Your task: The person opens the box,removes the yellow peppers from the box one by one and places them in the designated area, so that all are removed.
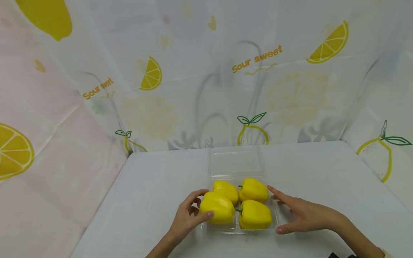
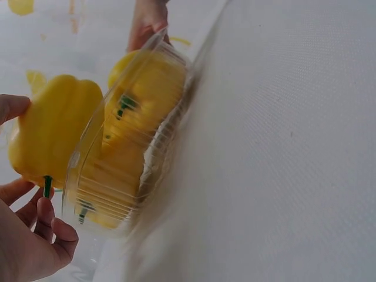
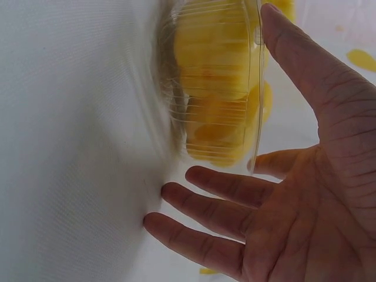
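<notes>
My left hand [image 1: 187, 214] grips a yellow bell pepper [image 1: 217, 208] between thumb and fingers, at the front left of a clear plastic clamshell box [image 1: 237, 231]. The left wrist view shows this held pepper [image 2: 56, 129], green stem down, above the box rim. Three more yellow bell peppers sit in the box: one at back left [image 1: 226, 191], one at back right [image 1: 253, 190] and one at front right [image 1: 255, 214]. Beside the box's right side my right hand [image 1: 303, 215] has its fingers extended; in the right wrist view its thumb is by the rim.
The box's clear lid [image 1: 236, 162] lies folded back behind it on the white table [image 1: 161, 182]. Lemon-printed cloth [image 1: 187, 118] hangs behind the table and along both sides. A small black object [image 1: 335, 255] shows at the bottom edge, near the right forearm.
</notes>
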Demonstrator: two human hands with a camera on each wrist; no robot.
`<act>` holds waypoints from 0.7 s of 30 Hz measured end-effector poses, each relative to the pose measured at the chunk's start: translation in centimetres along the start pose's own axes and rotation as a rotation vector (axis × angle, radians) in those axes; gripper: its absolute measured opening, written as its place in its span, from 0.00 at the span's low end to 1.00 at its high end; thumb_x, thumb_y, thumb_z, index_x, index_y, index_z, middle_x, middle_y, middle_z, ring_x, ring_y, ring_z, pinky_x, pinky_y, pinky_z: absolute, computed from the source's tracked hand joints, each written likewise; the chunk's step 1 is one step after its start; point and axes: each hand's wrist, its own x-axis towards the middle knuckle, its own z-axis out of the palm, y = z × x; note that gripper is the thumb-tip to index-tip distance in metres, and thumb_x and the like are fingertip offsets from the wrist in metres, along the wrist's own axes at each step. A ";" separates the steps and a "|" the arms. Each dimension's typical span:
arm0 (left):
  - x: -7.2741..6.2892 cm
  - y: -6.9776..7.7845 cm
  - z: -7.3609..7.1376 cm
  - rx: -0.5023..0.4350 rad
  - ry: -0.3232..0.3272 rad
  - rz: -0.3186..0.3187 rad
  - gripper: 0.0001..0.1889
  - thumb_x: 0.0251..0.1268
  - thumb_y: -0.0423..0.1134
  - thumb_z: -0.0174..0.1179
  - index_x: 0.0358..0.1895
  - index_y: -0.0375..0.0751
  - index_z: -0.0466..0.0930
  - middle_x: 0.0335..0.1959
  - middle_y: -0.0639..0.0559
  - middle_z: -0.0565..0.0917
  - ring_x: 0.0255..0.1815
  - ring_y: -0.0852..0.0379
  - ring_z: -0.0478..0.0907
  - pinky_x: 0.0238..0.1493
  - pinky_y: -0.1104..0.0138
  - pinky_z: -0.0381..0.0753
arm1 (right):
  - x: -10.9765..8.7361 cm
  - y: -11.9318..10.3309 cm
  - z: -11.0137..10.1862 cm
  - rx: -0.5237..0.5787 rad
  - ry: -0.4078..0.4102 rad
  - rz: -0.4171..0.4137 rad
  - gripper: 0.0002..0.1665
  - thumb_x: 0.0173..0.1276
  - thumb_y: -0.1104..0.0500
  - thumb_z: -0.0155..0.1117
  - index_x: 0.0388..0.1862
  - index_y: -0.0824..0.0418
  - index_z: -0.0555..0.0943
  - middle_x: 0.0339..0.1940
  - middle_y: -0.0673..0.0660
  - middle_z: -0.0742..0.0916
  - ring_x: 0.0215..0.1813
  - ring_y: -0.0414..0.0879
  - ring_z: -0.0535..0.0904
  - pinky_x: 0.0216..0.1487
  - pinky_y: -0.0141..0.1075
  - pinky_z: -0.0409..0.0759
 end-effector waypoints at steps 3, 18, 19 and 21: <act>-0.1 0.1 -0.3 -0.016 0.026 0.004 0.26 0.55 0.41 0.71 0.60 0.48 0.78 0.46 0.48 0.78 0.36 0.52 0.72 0.32 0.70 0.74 | 0.0 0.0 0.0 0.002 -0.001 0.002 0.65 0.61 0.37 0.70 0.82 0.52 0.38 0.70 0.68 0.71 0.63 0.64 0.73 0.53 0.59 0.75; -0.1 -0.2 -2.8 -0.043 0.138 0.028 0.28 0.55 0.35 0.70 0.61 0.46 0.76 0.55 0.48 0.78 0.37 0.49 0.75 0.33 0.67 0.78 | -0.1 -0.3 -0.1 -0.008 0.002 0.016 0.65 0.61 0.37 0.70 0.82 0.53 0.39 0.70 0.67 0.71 0.63 0.64 0.73 0.53 0.59 0.76; -0.1 -0.3 -3.1 -0.042 0.148 0.021 0.28 0.54 0.35 0.70 0.61 0.46 0.76 0.55 0.48 0.78 0.35 0.49 0.75 0.33 0.67 0.78 | -0.1 -0.3 -0.1 -0.008 0.003 0.016 0.65 0.61 0.37 0.70 0.82 0.53 0.39 0.69 0.67 0.71 0.63 0.64 0.73 0.53 0.59 0.76; -0.1 -0.4 -3.5 -0.043 0.166 0.008 0.28 0.54 0.34 0.71 0.61 0.46 0.76 0.55 0.48 0.77 0.33 0.50 0.75 0.32 0.67 0.79 | 0.0 -0.3 -0.1 -0.007 0.002 0.015 0.65 0.61 0.37 0.70 0.82 0.52 0.39 0.69 0.67 0.71 0.62 0.64 0.73 0.53 0.59 0.75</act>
